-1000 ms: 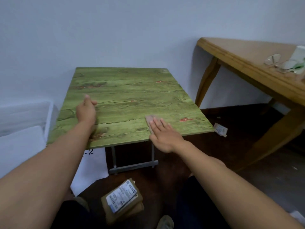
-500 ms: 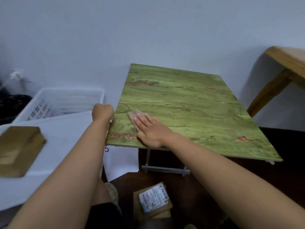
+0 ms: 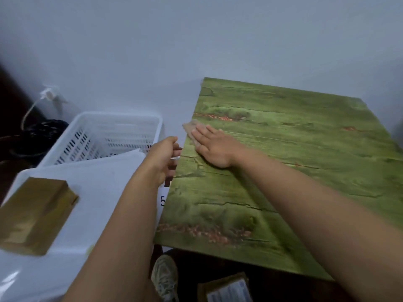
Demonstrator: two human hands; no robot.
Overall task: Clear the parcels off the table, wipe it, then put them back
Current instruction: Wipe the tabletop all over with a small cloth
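Note:
The green wood-patterned table (image 3: 294,171) fills the right half of the head view with nothing on it but my right hand. My right hand (image 3: 214,146) lies flat with straight fingers, pressing a small tan wiping cloth (image 3: 190,127) onto the table near its left edge. My left hand (image 3: 162,158) grips that left edge just beside it, fingers curled around the rim. A brown parcel (image 3: 36,216) lies on a white surface at the left. Another brown parcel with a white label (image 3: 226,289) sits on the dark floor below the table's front edge.
A white slatted plastic basket (image 3: 102,138) stands left of the table against the wall. A white lid or board (image 3: 91,192) carries the brown parcel. A charger and cable (image 3: 46,94) hang at the wall. My shoe (image 3: 164,277) is on the floor.
My right hand has slid the cloth farther along the table's left edge, away from me. My left hand moved up the edge with it. The view has swung left.

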